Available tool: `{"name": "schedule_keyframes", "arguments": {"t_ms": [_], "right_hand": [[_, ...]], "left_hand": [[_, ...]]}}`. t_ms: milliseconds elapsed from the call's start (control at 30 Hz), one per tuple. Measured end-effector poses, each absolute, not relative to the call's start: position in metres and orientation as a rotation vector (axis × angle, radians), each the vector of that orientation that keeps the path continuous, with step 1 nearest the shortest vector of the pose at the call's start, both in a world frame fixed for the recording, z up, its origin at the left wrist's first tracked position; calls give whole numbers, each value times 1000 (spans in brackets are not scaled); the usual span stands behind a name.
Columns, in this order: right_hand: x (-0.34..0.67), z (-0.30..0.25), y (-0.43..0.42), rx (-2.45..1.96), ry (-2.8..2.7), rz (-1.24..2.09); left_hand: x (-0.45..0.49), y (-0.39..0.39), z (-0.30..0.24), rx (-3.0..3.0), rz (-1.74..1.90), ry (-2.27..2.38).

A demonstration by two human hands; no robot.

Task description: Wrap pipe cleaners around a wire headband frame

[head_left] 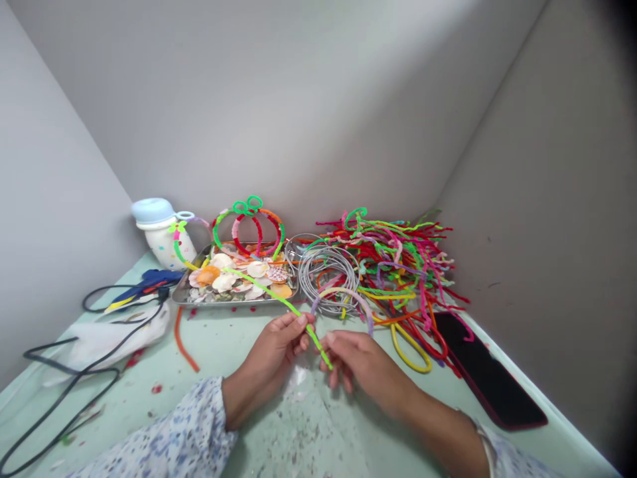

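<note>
Between the fingers of my left hand [279, 342] a lime-green pipe cleaner [269, 291] is pinched, its long end slanting up and left over the shells. My right hand [371, 365] is closed around its lower end, thumb and fingers together. A lilac and cream pipe-cleaner hoop [343, 290] arches up between both hands; its lower part is hidden behind them. Beyond it lies a coil of grey wire [326, 282]. A metal tray [236, 303] of seashells [225, 282] stands behind my left hand, with colourful pipe-cleaner rings [247, 232] upright on it.
A tangled heap of pipe cleaners [398, 255] lies at the back right, beside a dark phone [490, 372]. At the left are a white bottle with a blue cap [154, 211], a blue tool [152, 282], a black cord [82, 372] and a plastic bag [119, 335]. Grey walls enclose the table.
</note>
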State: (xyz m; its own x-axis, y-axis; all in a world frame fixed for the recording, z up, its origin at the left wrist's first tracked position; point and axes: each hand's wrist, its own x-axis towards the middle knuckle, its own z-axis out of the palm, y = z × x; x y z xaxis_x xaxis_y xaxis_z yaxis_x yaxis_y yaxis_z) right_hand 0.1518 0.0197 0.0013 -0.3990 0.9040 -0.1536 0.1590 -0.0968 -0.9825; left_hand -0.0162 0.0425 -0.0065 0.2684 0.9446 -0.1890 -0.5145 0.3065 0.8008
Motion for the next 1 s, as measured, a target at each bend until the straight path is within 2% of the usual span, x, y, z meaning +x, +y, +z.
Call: {"name": "schedule_keyframes", "arguments": {"t_ms": [100,200,300,400,500,667,767,867,933,1000], "right_hand": [[154,0,26,-1024,-1082,2015],[156,-5,28,-951,-900,2209],[155,-5,27,-963,-917,2213],[153,0,25,-1082,-1099,2059],[151,1,20,-1248,-1546,1613],[151,-9,8,-1135,-2254,177],[151,-11,3,-1134,-2316,-99],[149,-5,4,-1207,-2229,201],[149,0,8,-1245,-2062,713],[149,2,13,-1217,-1731,1368]], "left_hand": [[-17,44,-6,651,1095,725],[-17,45,-6,631,1113,737],[-17,45,-6,633,1117,752],[-16,44,-4,638,1131,779],[-15,42,-2,649,1150,819],[-13,41,-4,676,1183,862],[-13,41,-5,675,1185,864],[-14,41,-5,669,1171,842],[-15,42,-5,658,1153,817],[-15,42,-4,647,1141,797]]}}
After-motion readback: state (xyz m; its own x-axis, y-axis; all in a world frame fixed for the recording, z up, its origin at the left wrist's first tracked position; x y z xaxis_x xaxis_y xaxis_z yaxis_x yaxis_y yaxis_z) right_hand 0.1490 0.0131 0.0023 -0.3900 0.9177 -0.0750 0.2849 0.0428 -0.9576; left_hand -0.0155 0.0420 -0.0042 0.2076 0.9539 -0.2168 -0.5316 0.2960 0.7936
